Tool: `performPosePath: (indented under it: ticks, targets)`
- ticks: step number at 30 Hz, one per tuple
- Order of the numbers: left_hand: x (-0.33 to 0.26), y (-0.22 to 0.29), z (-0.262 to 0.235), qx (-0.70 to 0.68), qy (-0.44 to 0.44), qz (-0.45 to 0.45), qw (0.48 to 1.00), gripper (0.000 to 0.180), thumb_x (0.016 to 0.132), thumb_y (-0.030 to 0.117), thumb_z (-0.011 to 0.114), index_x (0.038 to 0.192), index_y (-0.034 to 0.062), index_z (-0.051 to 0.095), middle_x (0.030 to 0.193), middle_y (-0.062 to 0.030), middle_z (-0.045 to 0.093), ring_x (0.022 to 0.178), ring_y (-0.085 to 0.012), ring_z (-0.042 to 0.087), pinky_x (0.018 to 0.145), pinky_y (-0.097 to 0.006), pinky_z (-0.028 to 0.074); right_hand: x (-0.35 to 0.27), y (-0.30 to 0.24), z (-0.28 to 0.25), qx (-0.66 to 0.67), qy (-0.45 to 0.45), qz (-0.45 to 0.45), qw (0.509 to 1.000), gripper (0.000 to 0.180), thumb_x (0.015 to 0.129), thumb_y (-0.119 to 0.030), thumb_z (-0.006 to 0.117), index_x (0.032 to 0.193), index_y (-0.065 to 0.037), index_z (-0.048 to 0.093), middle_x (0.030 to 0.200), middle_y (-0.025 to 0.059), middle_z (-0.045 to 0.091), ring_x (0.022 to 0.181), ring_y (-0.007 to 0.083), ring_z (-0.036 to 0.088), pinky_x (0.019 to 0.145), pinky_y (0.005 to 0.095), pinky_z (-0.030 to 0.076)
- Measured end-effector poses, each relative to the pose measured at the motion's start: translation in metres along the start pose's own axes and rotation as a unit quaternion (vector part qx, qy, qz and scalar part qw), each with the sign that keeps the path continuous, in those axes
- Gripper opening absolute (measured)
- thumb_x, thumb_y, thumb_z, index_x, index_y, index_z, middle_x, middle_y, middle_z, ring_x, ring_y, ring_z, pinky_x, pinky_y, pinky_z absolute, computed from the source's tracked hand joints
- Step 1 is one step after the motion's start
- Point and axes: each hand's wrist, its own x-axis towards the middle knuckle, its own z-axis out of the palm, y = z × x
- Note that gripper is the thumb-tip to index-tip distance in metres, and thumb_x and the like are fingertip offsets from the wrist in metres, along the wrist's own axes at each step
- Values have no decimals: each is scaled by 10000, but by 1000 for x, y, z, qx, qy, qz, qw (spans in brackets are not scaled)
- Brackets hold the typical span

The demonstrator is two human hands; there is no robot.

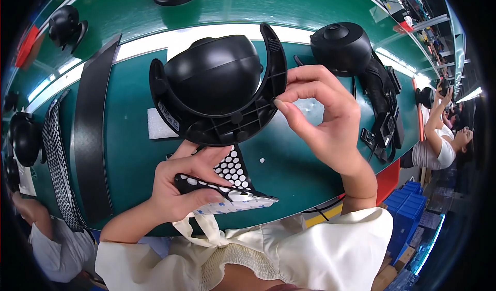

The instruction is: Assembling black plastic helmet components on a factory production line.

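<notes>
Nearest the lens: your cream sleeves [310,255] at the bottom edge. Just above them, your left hand [181,187] is closed on a black sheet of round white adhesive dots [232,175], thumb on top, fingers curled under; the sheet's white backing edge sticks out to the right. It sits low, in front of you, over the near edge of the green tabletop [129,136].

Your right hand [323,120] pinches the right rim of the black dome unit [217,84], thumb and forefinger together on the curved ribbed bracket. The unit is tilted, underside toward you, held up over the tabletop centre, just above the dot sheet.

Around it: white foam block [157,126] just left of the unit; long black strip [93,136] further left; perforated mesh strip [57,156] beyond that. A second dome unit [343,48] stands to the right, cables beside it. Another person [439,146] works at far right.
</notes>
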Motion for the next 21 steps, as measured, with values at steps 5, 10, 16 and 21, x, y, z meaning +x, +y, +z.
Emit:
performPosePath:
  ticks: [5, 10, 16, 21]
  targets:
    - [-1, -2, -1, 1, 5, 19, 1000, 218, 710, 123, 693, 769, -58, 586, 1294, -212, 254, 1199, -359, 339, 1014, -487, 235, -2, 13, 7, 323, -15, 214, 922, 112, 719, -8, 650, 806, 8, 581, 778, 63, 567, 678, 82, 552, 553, 182, 431]
    - [-2, -3, -3, 26, 8, 25, 999, 215, 722, 126, 684, 784, -56, 586, 1262, -207, 282, 1196, -344, 346, 1011, -481, 246, 3, 21, 15, 502, -43, 307, 808, 307, 778, -64, 601, 1050, 17, 485, 793, 40, 559, 645, 78, 536, 553, 194, 429]
    - [-2, -7, -3, 46, 13, 51, 998, 226, 641, -57, 670, 858, -7, 634, 1123, -172, 448, 1086, -261, 477, 978, -376, 328, 4, 23, 19, 409, -80, 244, 876, 171, 820, -104, 549, 941, 18, 550, 751, 21, 565, 632, 64, 495, 571, 193, 407]
    - [-3, -5, -3, 46, 11, 49, 998, 235, 640, -39, 684, 862, 17, 636, 1167, -183, 434, 1109, -262, 458, 974, -369, 328, -3, 13, 29, 398, -30, 221, 890, 163, 835, -80, 528, 964, 19, 518, 797, 30, 565, 658, 57, 512, 569, 183, 419]
